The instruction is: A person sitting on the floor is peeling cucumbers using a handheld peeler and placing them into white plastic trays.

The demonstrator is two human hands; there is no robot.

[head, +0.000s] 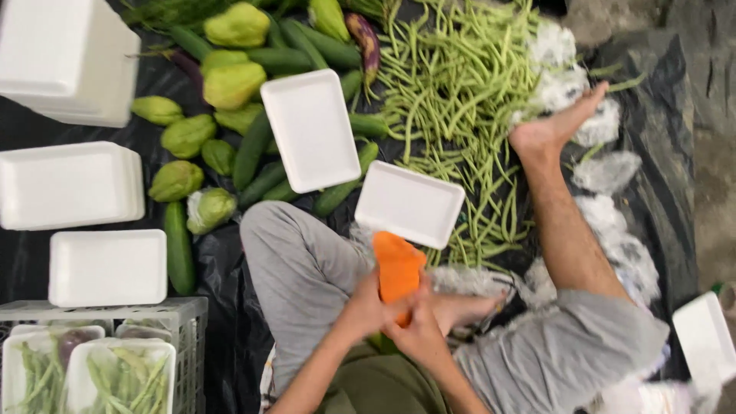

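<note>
Both hands, left (366, 307) & right (418, 331), grip the orange pumpkin wedge (397, 267) near the foam tray (409, 204); likely heavy, stiff, slick flesh, so hold rind end.

A heap of green beans (460, 92) spreads over black plastic sheeting (222, 261) on the floor, beside cucumbers (253, 149), pale green chayotes (234, 80) and an eggplant (366, 38). Empty white foam trays (310, 126) lie among them, with stacks (69, 184) at the left. A grey crate (188, 337) holds filled trays.
</note>
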